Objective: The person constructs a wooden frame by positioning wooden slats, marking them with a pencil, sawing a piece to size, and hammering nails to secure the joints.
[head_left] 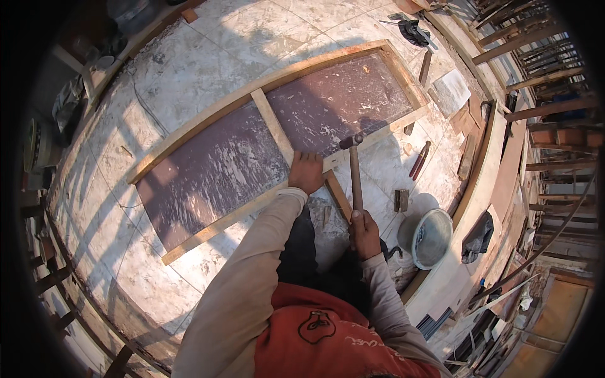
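Observation:
A long wooden frame (208, 237) lies on a dark brownish panel (214, 170) smeared with white, set slantwise on the floor. One crosspiece (272, 125) spans the frame near its middle. Where that crosspiece meets the near rail, my left hand (306, 171) is closed around the wood; whether a small nail is in its fingers is hidden. My right hand (365, 234) grips a hammer (356, 179) low on its wooden handle. The hammer's head is up, over the near rail, just right of my left hand. A short wood strip (339, 196) sticks out below the rail between my hands.
Red-handled pincers (420, 161) and a small wood block (401, 200) lie on the dusty tiles to the right. Close to my right arm stands a grey bucket (433, 238). A white board (450, 92) and a black bag (413, 31) are at the far right, beside a raised edge.

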`<state>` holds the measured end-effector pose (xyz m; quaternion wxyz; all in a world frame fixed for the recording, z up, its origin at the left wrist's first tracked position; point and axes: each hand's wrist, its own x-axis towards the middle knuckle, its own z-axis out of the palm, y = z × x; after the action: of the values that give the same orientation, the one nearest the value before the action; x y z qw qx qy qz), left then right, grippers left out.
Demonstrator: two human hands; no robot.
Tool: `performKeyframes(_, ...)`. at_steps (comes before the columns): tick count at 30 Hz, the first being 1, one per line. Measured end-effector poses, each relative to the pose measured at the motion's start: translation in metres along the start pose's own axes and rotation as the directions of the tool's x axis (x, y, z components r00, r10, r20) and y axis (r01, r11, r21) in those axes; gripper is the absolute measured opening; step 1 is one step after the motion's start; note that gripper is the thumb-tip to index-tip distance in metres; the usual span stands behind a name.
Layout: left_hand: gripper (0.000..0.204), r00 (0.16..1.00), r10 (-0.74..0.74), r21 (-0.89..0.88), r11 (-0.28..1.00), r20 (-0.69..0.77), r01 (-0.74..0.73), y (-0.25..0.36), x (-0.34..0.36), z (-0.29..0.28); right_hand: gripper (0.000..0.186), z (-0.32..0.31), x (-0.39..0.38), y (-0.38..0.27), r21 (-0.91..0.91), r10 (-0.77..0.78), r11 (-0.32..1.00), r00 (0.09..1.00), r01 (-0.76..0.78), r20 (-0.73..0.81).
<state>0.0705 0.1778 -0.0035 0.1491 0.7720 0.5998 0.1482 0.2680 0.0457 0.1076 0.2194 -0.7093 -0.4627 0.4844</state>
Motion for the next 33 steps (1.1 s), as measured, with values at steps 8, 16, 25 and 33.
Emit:
performKeyframes(8, 0.054, 0.996, -0.042, -0.017, 0.999, -0.077, 0.041, -0.001, -0.011, 0.009, 0.05, -0.152, -0.099, -0.262, 0.457, -0.929, 0.137, 0.274, 0.879, -0.249)
performKeyframes(16, 0.063, 0.996, -0.068, -0.003, 0.998, -0.05, 0.068, -0.005, 0.011, -0.011, 0.059, 0.028, 0.034, 0.081, -0.42, -0.031, 0.907, 0.987, -0.04, -0.16)
performKeyframes(25, 0.058, 0.993, -0.09, -0.027, 0.996, -0.079, 0.088, -0.015, -0.021, 0.006, 0.058, -0.148, -0.077, -0.244, 0.572, -0.777, 0.234, 0.505, 0.786, -0.376)
performKeyframes(33, 0.051, 0.994, -0.047, -0.01, 0.999, -0.098, 0.046, -0.012, -0.012, 0.003, 0.035, 0.032, 0.0, 0.005, -0.196, -0.394, 0.917, 0.86, 0.346, -0.326)
